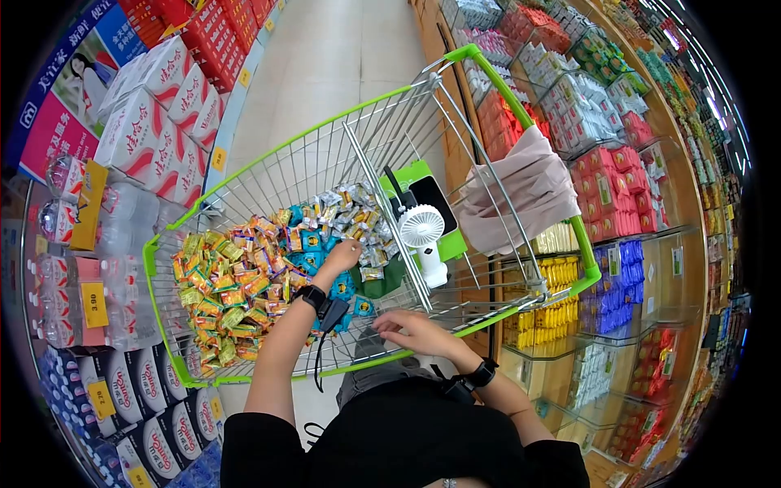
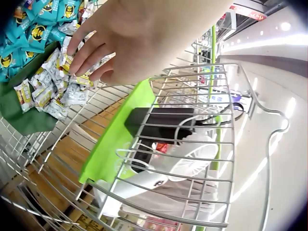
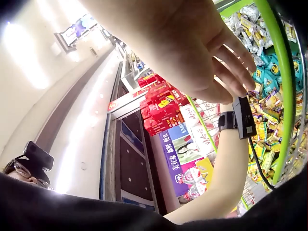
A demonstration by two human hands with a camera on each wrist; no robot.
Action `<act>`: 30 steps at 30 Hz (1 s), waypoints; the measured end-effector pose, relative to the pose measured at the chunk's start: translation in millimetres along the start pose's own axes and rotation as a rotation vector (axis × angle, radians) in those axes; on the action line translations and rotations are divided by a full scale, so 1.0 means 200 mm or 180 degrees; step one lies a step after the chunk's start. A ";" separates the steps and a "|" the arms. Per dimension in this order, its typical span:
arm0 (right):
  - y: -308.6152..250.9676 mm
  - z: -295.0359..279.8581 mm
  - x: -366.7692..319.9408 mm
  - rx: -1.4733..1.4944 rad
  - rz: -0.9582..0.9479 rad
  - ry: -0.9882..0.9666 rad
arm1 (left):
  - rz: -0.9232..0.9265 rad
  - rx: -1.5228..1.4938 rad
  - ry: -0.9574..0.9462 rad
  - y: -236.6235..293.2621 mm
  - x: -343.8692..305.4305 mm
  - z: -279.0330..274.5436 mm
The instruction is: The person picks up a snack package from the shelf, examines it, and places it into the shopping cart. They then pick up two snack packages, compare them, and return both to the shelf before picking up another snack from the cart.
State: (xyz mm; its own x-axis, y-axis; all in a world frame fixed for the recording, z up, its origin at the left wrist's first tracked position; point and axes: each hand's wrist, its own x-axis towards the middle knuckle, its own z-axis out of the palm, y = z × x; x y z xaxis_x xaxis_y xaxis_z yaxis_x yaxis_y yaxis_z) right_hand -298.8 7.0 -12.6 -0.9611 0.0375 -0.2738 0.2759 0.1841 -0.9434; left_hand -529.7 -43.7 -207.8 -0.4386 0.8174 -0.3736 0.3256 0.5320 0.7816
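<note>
A wire shopping cart [image 1: 285, 146] with a green rim holds heaps of small wrapped snacks. My left hand [image 1: 343, 257] hovers over the border between teal packets [image 1: 310, 241] and silver-white packets [image 1: 355, 218], its fingers loosely bent. In the left wrist view those fingers [image 2: 91, 61] overlap white and yellow packets [image 2: 53, 89], and nothing shows in the palm. Orange, yellow and green packets [image 1: 236, 285] fill the far left part. My right hand [image 1: 413, 332] is held near the cart's near side, fingers relaxed and holding nothing; the right wrist view shows its palm [image 3: 192, 57].
A white handheld fan [image 1: 421, 229] and a black object [image 2: 159, 122] sit by the green seat panel [image 1: 449, 244]. Pink cloth [image 1: 521, 195] drapes over the handle side. Snack shelves [image 1: 602, 195] flank the right; boxes [image 1: 154, 130] and bottled drinks [image 1: 130, 220] stand left.
</note>
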 end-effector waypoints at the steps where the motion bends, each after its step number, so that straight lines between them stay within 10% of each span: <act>1: 0.01 0.00 0.01 0.0003 0.0018 -0.0011 | -0.0109 0.0192 -0.0016 0.00 0.01 0.01; 30: 0.26 0.06 0.11 0.0470 0.0410 -0.0202 | -0.0520 0.1750 -0.0010 -0.48 0.39 0.33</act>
State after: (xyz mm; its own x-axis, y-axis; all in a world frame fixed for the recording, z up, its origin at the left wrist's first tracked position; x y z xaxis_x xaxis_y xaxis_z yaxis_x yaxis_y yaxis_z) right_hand -306.1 4.9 -69.3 -0.9161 -0.0116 -0.4007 0.4001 0.0354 -0.9158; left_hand -538.8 -16.1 -345.1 -0.5176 0.7152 -0.4697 0.6420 0.6875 0.3394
